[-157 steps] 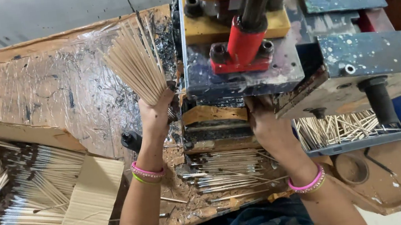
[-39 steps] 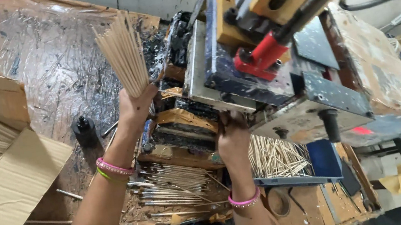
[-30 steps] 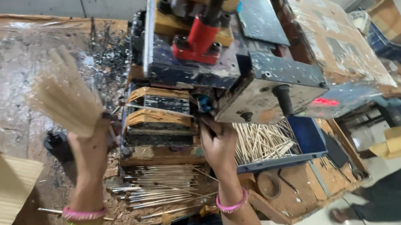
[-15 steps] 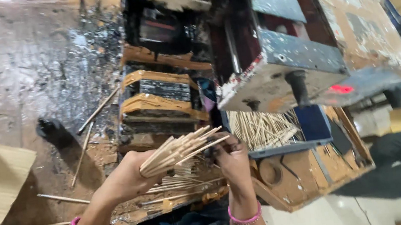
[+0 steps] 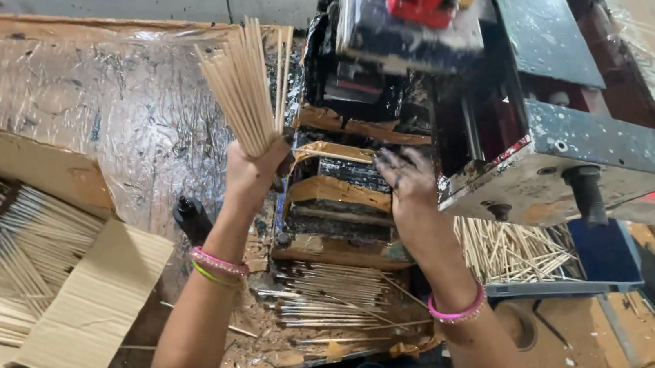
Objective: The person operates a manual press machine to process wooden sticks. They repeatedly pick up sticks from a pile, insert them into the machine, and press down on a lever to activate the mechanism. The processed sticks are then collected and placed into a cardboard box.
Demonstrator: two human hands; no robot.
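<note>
Sticks (image 5: 244, 86) in a pale bundle, gripped at their lower ends by the left hand (image 5: 248, 171).

Fanned upward from that closed fist, the bundle stands nearly upright, its long axis running toward the far edge of the foil-covered desk (image 5: 87, 96) and its tips spreading slightly. The right hand (image 5: 406, 186), smeared dark, lies with fingers spread on the stained feeder block (image 5: 341, 199) just beside the grey machine (image 5: 548, 101), apart from the bundle. Loose sticks (image 5: 328, 299) lie below both hands near the desk's front edge, more fill the cardboard box (image 5: 1, 279) at the left and the blue tray (image 5: 599, 256) at the right.
</note>
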